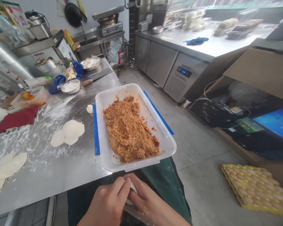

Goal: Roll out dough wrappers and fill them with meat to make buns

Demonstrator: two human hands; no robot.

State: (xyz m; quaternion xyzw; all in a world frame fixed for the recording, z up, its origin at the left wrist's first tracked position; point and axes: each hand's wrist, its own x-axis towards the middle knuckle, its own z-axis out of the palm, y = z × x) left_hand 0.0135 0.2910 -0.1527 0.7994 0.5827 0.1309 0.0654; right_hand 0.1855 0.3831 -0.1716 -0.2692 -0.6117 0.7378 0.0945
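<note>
Close to my body, my left hand (108, 199) and my right hand (147, 197) meet with fingers pressed around a dumpling (133, 187). Only slivers of its pale dough show between the fingers; the rest is hidden. A flat metal strip (138, 216) with bits of filling on it shows below my right hand; what holds it is hidden. Just beyond my hands sits a translucent plastic tub (166, 151) of orange-brown minced filling (132, 128). Round dough wrappers (72, 131) lie overlapping on the floured steel table (85, 163), and more wrappers (8, 169) lie at the left.
A small dough piece (90, 109) lies left of the tub. A cleaver (100, 74), a bowl of flour (71, 86) and a red cloth (16, 120) are farther back. An egg tray (257, 188) is low on the right, with a refrigerated counter (169, 66) beyond.
</note>
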